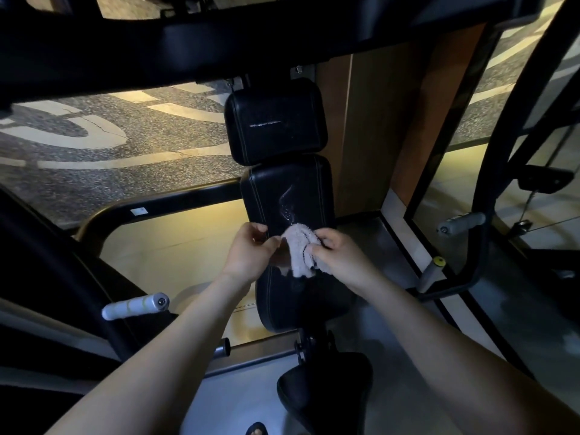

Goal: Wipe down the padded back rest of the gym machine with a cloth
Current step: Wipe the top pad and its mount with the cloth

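The black padded back rest (287, 196) runs up the middle of the view, with white stitching and scuffed cracks in its surface. A separate black head pad (275, 122) sits above it. A small pale crumpled cloth (299, 249) is bunched in front of the back rest's middle. My right hand (337, 254) pinches the cloth's right side. My left hand (251, 251) touches the cloth's left edge with its fingertips. Both hands cover part of the pad.
The black seat (326, 390) lies below. A white-grey handle (135, 306) sticks out at lower left, a grey handle (463, 222) at right. A thick black frame bar (188, 36) crosses overhead. A yellow-tipped adjustment lever (434, 271) stands right of the pad.
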